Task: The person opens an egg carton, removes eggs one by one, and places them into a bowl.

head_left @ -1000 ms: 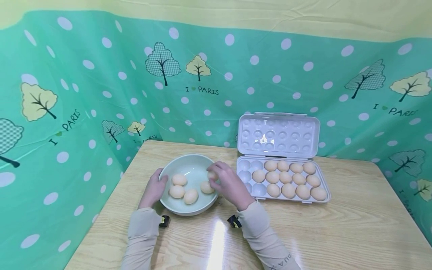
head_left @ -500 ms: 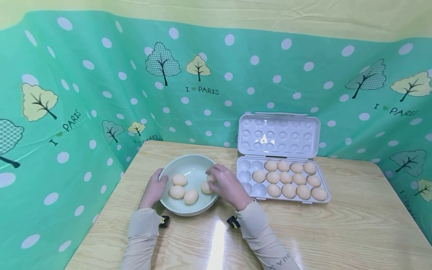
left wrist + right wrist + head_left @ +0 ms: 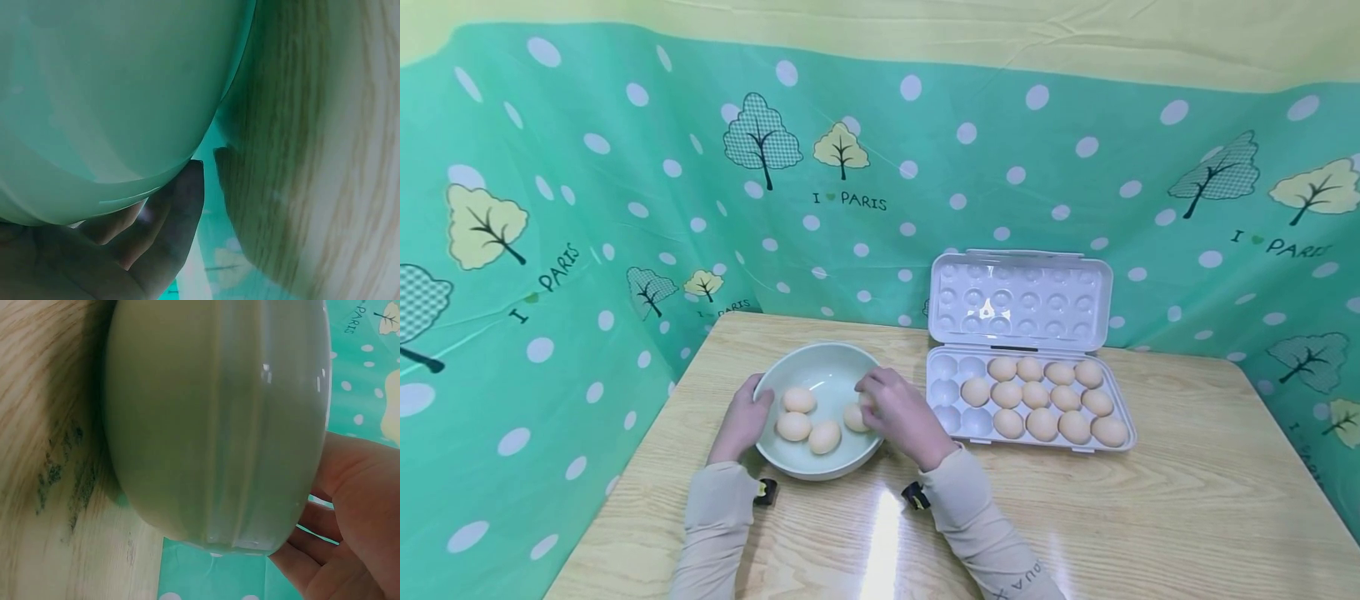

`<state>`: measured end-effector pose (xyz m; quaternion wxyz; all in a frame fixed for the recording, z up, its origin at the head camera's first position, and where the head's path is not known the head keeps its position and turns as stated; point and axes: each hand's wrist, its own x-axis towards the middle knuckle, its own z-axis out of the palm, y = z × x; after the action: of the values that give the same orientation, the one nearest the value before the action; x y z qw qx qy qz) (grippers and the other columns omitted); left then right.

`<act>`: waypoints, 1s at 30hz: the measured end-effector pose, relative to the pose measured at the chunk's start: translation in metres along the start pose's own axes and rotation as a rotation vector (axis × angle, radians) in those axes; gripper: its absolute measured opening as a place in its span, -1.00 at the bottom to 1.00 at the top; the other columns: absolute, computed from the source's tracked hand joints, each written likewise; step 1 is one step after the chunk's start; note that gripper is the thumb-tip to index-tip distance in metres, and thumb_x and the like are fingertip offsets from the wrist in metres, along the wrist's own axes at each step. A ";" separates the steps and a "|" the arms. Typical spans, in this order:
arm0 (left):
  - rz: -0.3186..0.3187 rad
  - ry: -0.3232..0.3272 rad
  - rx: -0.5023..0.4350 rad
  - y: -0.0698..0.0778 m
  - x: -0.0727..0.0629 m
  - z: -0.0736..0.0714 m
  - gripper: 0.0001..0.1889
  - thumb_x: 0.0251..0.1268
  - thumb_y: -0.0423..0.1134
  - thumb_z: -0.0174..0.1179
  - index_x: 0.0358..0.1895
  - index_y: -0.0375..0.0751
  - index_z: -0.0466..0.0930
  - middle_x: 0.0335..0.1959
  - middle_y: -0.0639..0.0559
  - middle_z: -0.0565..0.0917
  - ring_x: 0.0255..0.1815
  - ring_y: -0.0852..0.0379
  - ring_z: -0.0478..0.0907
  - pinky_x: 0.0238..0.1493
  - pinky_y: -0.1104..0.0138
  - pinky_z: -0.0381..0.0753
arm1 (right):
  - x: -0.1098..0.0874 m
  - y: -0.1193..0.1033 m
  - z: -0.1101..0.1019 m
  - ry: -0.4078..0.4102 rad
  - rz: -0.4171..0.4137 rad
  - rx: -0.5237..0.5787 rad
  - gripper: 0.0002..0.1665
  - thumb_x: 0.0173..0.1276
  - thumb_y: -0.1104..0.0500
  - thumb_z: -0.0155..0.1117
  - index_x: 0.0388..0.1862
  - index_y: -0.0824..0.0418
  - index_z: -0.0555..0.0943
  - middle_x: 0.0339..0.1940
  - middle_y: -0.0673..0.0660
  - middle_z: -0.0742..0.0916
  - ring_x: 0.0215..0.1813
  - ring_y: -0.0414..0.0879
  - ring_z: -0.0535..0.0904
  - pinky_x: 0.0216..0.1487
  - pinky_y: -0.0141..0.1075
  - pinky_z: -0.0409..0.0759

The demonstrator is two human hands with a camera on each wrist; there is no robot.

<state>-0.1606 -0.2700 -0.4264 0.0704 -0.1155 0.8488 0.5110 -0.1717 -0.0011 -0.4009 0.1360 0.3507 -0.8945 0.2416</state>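
Observation:
A pale green bowl [image 3: 838,371] stands at the left of the table. My left hand [image 3: 743,423] grips its left rim, thumb over the edge; in the left wrist view the fingers [image 3: 181,206] lie against the outer wall. My right hand [image 3: 904,417] reaches over the right rim and holds an egg [image 3: 867,402], mostly hidden by its fingers. Just below that egg lies another egg [image 3: 854,417] in the bowl. Further left in it rest an upper egg [image 3: 798,400], a left egg [image 3: 793,426] and a lower egg [image 3: 824,437].
Right of the bowl is a white egg carton [image 3: 976,421], its lid [image 3: 1018,302] raised against the curtain [image 3: 865,267]. Eggs [image 3: 1041,424] fill most of its hollows; several at the left have none. The wooden table [image 3: 1195,500] extends to the right and front.
My right hand has shifted slightly left and down inside the bowl, with the egg in its fingers. The left hand and the bowl have stayed in place.

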 end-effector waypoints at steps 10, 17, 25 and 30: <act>-0.006 0.004 0.005 0.002 0.000 0.001 -0.47 0.61 -0.17 -0.30 0.54 -0.22 0.07 0.52 -0.29 0.21 0.54 -0.29 0.12 0.50 -0.15 0.17 | 0.000 -0.001 0.001 -0.031 -0.006 -0.047 -0.73 0.18 0.30 0.38 -0.10 0.22 0.70 -0.10 0.04 0.69 -0.04 -0.11 0.59 -0.02 -0.33 0.68; -0.001 0.003 0.009 0.003 0.000 0.000 -0.47 0.61 -0.18 -0.30 0.54 -0.22 0.07 0.53 -0.29 0.20 0.54 -0.29 0.12 0.50 -0.15 0.17 | 0.001 -0.001 0.001 -0.026 -0.036 -0.037 -0.75 0.18 0.33 0.37 -0.12 0.22 0.71 -0.08 0.06 0.69 -0.03 -0.10 0.58 0.01 -0.31 0.66; -0.004 0.004 0.006 0.002 0.000 0.001 -0.47 0.61 -0.17 -0.29 0.54 -0.21 0.07 0.53 -0.28 0.20 0.54 -0.28 0.12 0.50 -0.14 0.18 | 0.001 -0.002 0.001 -0.053 -0.039 -0.032 -0.75 0.23 0.37 0.32 -0.10 0.24 0.72 0.00 0.12 0.68 0.04 -0.04 0.59 0.12 -0.27 0.64; -0.005 0.009 0.005 0.001 0.000 0.001 -0.47 0.61 -0.17 -0.29 0.54 -0.21 0.08 0.52 -0.29 0.21 0.53 -0.29 0.13 0.49 -0.15 0.19 | 0.001 -0.003 0.002 -0.075 -0.029 -0.022 -0.76 0.25 0.37 0.32 -0.09 0.25 0.72 0.02 0.12 0.68 0.05 -0.03 0.58 0.14 -0.26 0.63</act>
<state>-0.1611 -0.2688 -0.4264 0.0683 -0.1196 0.8501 0.5083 -0.1709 -0.0042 -0.4009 0.1099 0.3710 -0.8963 0.2166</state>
